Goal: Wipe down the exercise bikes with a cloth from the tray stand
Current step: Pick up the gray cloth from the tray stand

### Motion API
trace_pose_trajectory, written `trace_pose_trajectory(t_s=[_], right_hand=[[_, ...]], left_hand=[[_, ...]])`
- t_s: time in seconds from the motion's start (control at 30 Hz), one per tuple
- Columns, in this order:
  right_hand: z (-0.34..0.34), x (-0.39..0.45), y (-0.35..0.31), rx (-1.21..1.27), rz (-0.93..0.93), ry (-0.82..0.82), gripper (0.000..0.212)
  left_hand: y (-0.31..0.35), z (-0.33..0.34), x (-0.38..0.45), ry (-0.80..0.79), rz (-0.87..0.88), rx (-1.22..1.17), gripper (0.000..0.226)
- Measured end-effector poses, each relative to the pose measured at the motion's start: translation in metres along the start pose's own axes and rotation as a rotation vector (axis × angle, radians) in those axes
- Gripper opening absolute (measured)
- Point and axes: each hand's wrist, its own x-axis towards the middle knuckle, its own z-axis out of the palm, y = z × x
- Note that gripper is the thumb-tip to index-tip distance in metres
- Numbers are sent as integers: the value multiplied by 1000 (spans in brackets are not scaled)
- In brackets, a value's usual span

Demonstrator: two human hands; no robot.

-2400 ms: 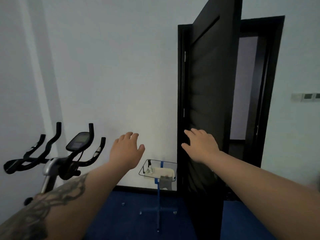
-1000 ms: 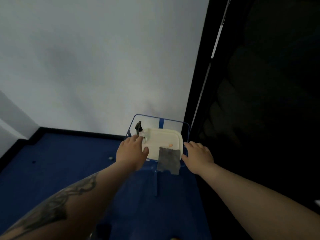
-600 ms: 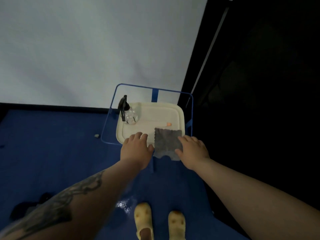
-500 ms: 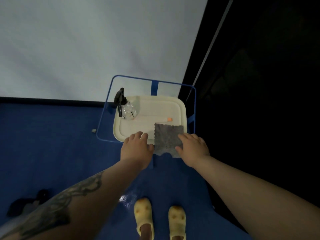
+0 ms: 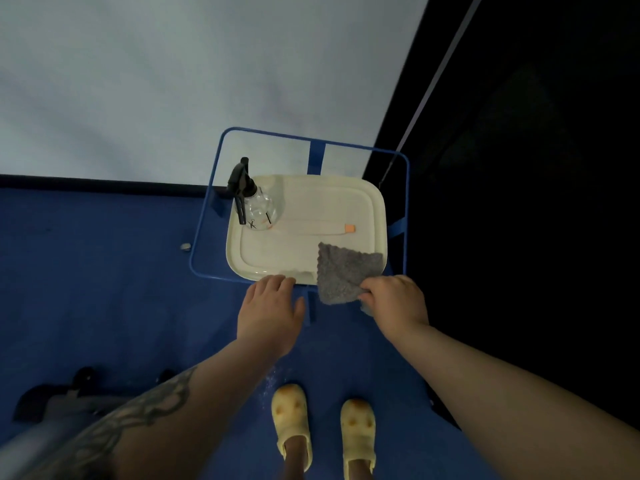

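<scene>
We look down on a blue wire tray stand (image 5: 406, 202) that carries a cream tray (image 5: 301, 233). The cloth (image 5: 343, 273) is grey and fuzzy, with a wavy edge, about square. It lies on the tray corner at 5 o'clock and hangs over the near rim. Our right hand (image 5: 394, 301) pinches the lower right part of the cloth, fingers curled round it. Our left hand (image 5: 270, 311) is flat and relaxed, fingers straight, with the fingertips at the near rim of the tray; it holds nothing. At 10 o'clock on the tray stands a clear spray bottle (image 5: 258, 207) with a black trigger head. A small orange piece (image 5: 349, 229) lies near the middle right of the tray. Below, we see two yellow shoes (image 5: 323, 429) on the blue floor (image 5: 104, 271).
</scene>
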Motion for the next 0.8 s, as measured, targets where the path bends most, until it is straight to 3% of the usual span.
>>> trace_pose_trajectory(t_s=[0.13,0.3,0.8], right_hand=[[-28,-3,-10,18,-72,79,20],[-85,-6,-33,23,-149,193,24],[-327,-47,-165,74,-503,633,21]], left_hand=[[5,-28,-4,-37,-26,-4,48],[12,-94,-13,47,-76,6,47],[18,-336,-136,613,-265,5,47]])
